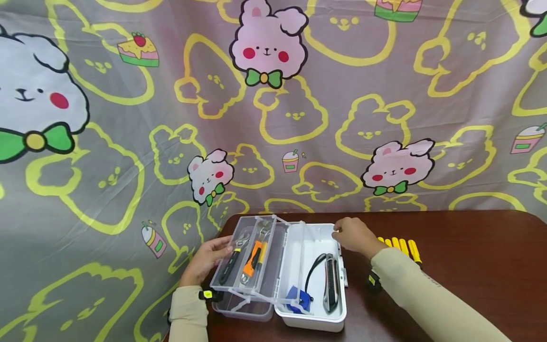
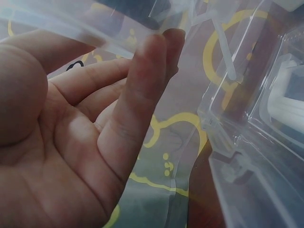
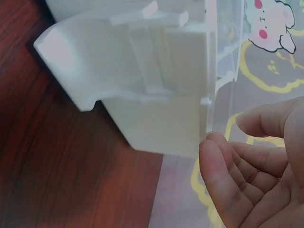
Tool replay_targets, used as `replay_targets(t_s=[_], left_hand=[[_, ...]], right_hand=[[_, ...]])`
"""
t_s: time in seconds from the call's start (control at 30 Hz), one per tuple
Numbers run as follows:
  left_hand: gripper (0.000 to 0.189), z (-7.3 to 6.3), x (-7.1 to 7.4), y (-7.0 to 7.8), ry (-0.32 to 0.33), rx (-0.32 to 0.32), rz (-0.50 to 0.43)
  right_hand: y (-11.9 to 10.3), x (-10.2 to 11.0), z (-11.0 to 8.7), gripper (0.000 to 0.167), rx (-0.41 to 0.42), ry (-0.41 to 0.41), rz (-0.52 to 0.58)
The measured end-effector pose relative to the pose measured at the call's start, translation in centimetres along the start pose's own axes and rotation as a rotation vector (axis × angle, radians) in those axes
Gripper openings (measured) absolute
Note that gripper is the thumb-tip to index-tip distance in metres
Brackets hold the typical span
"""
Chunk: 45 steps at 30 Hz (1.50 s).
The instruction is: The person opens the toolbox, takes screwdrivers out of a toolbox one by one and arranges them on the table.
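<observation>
A white toolbox stands on the table with its clear lid folded out to the left. Over that lid is a clear tray, its left edge held between the thumb and fingers of my left hand. The tray carries an adjustable wrench with a black and yellow handle, an orange utility knife and another wrench. Inside the box lie a blue tape measure and a grey-black utility knife. My right hand has its fingertips right at the box's far right rim, thumb apart, fingers loosely bent.
Several yellow-handled screwdrivers lie on the dark red-brown table, just right of my right hand. A grey curtain with rabbit prints hangs behind the table and along its left side. Thin hinged arms link tray and box.
</observation>
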State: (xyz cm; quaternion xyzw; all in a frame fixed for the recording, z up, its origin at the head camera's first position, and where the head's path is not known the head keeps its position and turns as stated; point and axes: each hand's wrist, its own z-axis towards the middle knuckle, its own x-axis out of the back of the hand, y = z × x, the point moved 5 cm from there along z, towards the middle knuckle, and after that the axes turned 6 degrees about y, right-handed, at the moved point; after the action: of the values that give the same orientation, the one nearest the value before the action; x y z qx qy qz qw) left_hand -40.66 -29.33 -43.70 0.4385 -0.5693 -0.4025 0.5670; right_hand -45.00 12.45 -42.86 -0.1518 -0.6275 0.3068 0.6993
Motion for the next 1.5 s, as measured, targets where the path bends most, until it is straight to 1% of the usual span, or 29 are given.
replay_targets(t_s=[0.2, 0.33, 0.6, 0.73, 1.0, 1.23, 1.33, 1.5], left_hand=[[0.052, -0.1, 0.1, 0.1, 0.016, 0.008, 0.002], [0.050, -0.3, 0.2, 0.1, 0.024, 0.012, 0.001], [0.051, -0.3, 0.1, 0.2, -0.003, -0.004, -0.011], [0.053, -0.3, 0.2, 0.2, -0.003, -0.004, -0.005], [0.052, -0.2, 0.2, 0.2, 0.002, -0.001, -0.004], [0.053, -0.2, 0.0, 0.3, -0.008, -0.006, -0.005], [0.053, -0.2, 0.0, 0.4, -0.009, -0.002, -0.008], [0.053, -0.1, -0.1, 0.3, -0.018, -0.014, -0.011]], right_hand=[[-1.3, -0.4, 0.3, 0.031, 0.017, -0.014, -0.002], [-2.3, -0.5, 0.5, 0.032, 0.019, -0.009, 0.024], [-4.2, -0.8, 0.6, 0.030, 0.042, -0.015, 0.080], [-4.8, -1.1, 0.7, 0.031, 0.043, -0.022, 0.119], [-5.7, -2.0, 0.7, 0.030, 0.060, -0.040, 0.155], [-6.8, -2.4, 0.8, 0.028, 0.080, -0.033, 0.158], [-7.3, -2.5, 0.8, 0.028, 0.074, -0.040, 0.159], [-8.0, -2.6, 1.0, 0.028, 0.096, -0.034, 0.099]])
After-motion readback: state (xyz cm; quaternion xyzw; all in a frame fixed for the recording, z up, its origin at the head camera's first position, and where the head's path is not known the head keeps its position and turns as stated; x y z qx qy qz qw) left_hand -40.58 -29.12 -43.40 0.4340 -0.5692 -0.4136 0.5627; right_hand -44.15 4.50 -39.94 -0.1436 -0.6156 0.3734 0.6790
